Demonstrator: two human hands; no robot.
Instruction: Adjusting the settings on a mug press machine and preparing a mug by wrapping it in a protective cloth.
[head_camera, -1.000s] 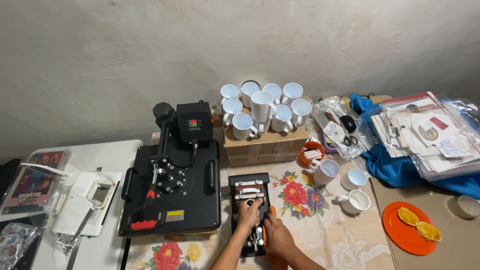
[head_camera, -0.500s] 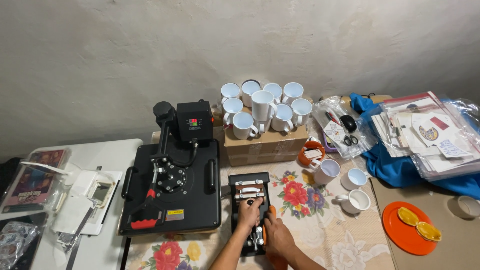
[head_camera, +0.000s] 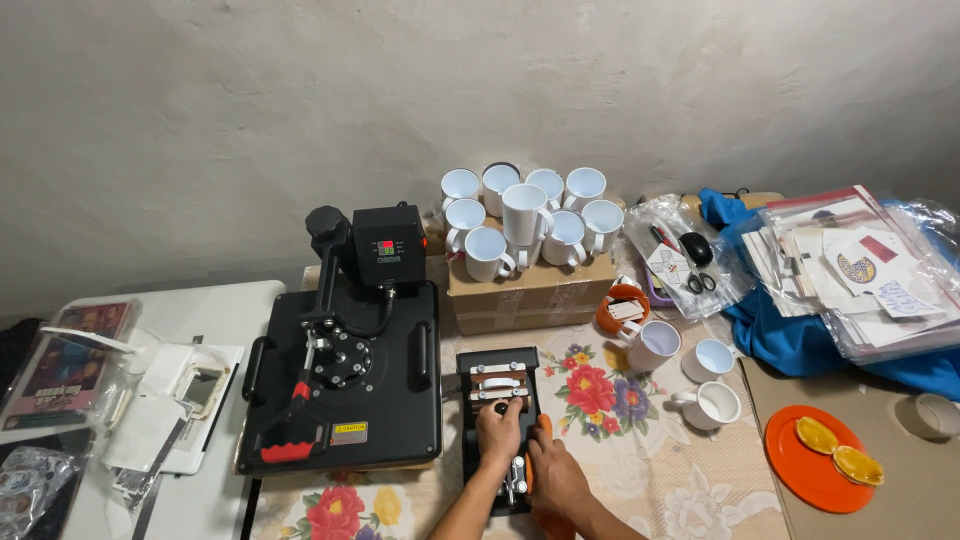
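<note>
Before us: black mug-press attachment (head_camera: 498, 400) on the floral tablecloth (head_camera: 640, 470), our left hand (head_camera: 498, 432) on its knob, our right hand (head_camera: 556, 478) gripping the orange-handled lever. Beside it, a black heat press (head_camera: 345, 385); behind, white mugs (head_camera: 525, 220) atop a cardboard box (head_camera: 530, 295); right, an orange plate (head_camera: 812, 462).

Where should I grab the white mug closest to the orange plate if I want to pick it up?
Take the white mug by its handle, the small loop sticking out on its left side, toward the flowers on the tablecloth. It stands upright with its mouth open on top, so reach in from the left and hook your fingers through the loop. The orange plate stays clear on the right.
</note>
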